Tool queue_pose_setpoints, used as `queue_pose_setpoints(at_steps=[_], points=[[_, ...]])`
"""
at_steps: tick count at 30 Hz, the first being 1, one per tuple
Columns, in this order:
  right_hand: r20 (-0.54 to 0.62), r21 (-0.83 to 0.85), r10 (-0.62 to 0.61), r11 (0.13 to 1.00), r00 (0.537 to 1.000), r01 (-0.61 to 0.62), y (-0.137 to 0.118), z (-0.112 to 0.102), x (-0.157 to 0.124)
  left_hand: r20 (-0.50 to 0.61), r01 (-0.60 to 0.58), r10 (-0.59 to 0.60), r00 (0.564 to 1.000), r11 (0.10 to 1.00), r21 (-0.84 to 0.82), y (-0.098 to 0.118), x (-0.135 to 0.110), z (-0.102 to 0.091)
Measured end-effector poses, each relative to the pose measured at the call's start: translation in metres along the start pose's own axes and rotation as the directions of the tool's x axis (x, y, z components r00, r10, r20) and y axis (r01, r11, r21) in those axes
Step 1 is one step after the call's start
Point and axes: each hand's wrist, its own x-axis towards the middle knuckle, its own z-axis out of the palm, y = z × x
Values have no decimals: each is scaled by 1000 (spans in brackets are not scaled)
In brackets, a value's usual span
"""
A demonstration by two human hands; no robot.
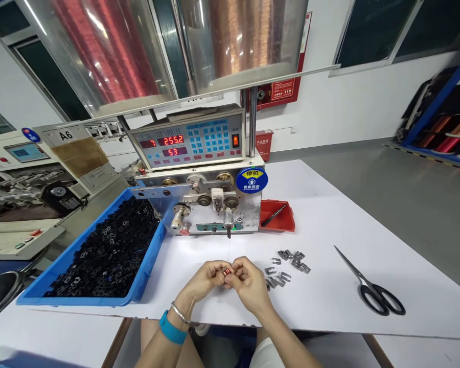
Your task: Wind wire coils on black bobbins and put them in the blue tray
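Note:
My left hand (204, 280) pinches a small wire-wound coil (226, 271), which shows red-copper windings and dark parts. Closed fingertips of my right hand (250, 284) meet the coil from the other side and cover part of it. A thin, faint wire seems to run from the coil up to the spindle (229, 225) of the winding machine (191, 135). Just right of my right hand lie several grey U-shaped metal cores (299, 263), loose on the white table (322, 214).
A blue tray (143, 278) heaped with black plastic parts (107, 250) stands on the left. Black-handled scissors (373, 289) lie at the right. Beside the machine sits a red bin (285, 220) holding a dark pen-like tool (274, 215). Large wire spools (107, 46) hang overhead.

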Motion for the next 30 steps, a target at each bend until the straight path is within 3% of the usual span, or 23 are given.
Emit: queue_pose_setpoints(at_steps=[6,10,13,17,22,25,30], points=[[-21,-245,-226,946,974,215,2,-7,-11,25,-43,45,999,993,-106,-4,1,4],[-57,-282,-254,932,965,229,5,-11,-13,-144,-131,96,985,959,-251,-18,2,18],[-98,-267,-232,943,968,199,12,-12,-13,-317,-184,124,940,969,-167,-28,2,27],[-157,-204,-169,970,973,136,21,-13,-11,-502,-210,211,839,976,58,-35,0,32],[-64,-112,-154,983,986,146,20,-11,-10,-495,-226,238,836,970,85,-36,-3,35],[-56,-143,-185,974,981,176,16,-9,-11,-520,-233,229,823,971,59,-38,-3,39],[-68,-325,-311,905,948,274,8,-6,-11,-594,-242,302,745,953,180,-40,-4,40]])
